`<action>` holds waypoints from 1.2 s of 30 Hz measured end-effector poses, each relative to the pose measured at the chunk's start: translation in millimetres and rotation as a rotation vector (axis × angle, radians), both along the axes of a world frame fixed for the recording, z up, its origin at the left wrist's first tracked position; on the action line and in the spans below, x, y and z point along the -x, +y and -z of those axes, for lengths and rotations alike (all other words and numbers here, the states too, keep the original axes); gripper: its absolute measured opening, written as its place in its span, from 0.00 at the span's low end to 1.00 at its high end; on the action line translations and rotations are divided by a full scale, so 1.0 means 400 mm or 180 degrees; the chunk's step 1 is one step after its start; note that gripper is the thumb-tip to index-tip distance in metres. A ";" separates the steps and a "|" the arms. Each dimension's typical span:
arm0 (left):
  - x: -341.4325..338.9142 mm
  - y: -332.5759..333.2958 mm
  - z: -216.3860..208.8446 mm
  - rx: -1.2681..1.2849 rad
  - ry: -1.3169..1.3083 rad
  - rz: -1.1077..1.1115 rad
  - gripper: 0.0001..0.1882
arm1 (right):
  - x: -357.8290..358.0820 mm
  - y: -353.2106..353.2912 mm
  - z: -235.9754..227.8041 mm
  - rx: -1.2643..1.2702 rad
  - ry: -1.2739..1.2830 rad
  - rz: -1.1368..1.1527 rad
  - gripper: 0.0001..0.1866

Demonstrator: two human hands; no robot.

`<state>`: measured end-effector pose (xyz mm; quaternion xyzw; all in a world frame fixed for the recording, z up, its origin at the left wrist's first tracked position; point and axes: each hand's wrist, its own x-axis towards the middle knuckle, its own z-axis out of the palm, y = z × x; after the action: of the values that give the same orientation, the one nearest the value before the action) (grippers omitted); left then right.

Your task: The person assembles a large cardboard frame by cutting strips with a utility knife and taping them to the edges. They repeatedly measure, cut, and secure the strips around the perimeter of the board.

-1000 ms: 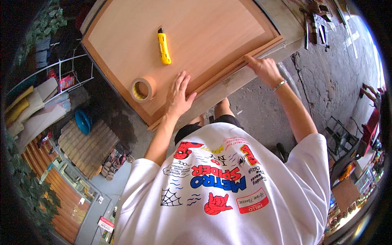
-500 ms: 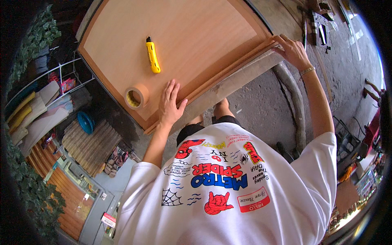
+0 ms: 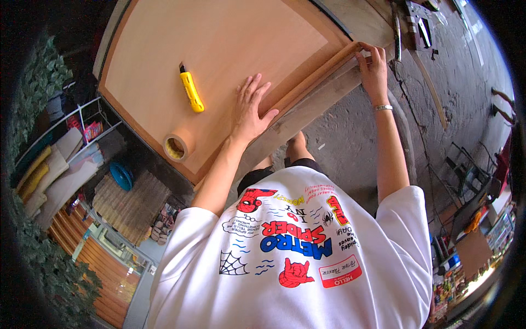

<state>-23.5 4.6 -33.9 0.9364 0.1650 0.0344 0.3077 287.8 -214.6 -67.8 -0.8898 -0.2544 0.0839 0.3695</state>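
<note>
A large flat wooden panel (image 3: pixel 230 60) with a darker brown border lies before me. My left hand (image 3: pixel 253 112) rests on it near the close edge, palm down with its fingers spread. Along that edge runs a raised brown strip (image 3: pixel 312 82); whether it is tape or thin wood I cannot tell. At the panel's right corner, the fingers of my right hand (image 3: pixel 374 68) are bent and closed around the strip's end. A yellow utility knife (image 3: pixel 192 92) lies left of my left hand. Closer to me, a roll of tan masking tape (image 3: pixel 175 147) sits on the panel.
A grey board or ledge (image 3: pixel 307 112) shows below the panel's near edge. On the concrete floor at right are a curved pale pole (image 3: pixel 406 140) and a thin wooden strip (image 3: pixel 430 90). A rack with rolled fabrics (image 3: pixel 55 164) and a blue basin (image 3: pixel 121 176) stand left.
My left hand has slid right and farther along the panel. My right hand has turned and come in closer, its fingers more bent at the corner. The view has shifted slightly.
</note>
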 end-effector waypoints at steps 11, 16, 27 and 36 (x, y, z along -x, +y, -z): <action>-0.074 -0.041 0.005 -0.0178 -0.0041 -0.0111 0.40 | -0.010 0.015 -0.004 -0.0442 0.0606 0.0499 0.13; -0.277 -0.074 0.049 -0.0103 -0.0230 0.0016 0.39 | -0.006 0.014 0.011 -0.0378 0.0368 0.0478 0.15; -0.506 -0.128 0.069 -0.0110 -0.0146 -0.0369 0.41 | -0.008 0.014 0.004 -0.0489 0.0463 0.0551 0.15; -0.612 -0.113 0.107 -0.0037 -0.0506 -0.0432 0.49 | -0.009 0.016 -0.002 -0.0488 0.0589 0.0559 0.14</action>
<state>221.3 -40.6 -76.5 0.9192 0.2029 0.1302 0.3114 291.5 -208.3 -67.0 -0.8663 -0.1461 0.1133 0.4641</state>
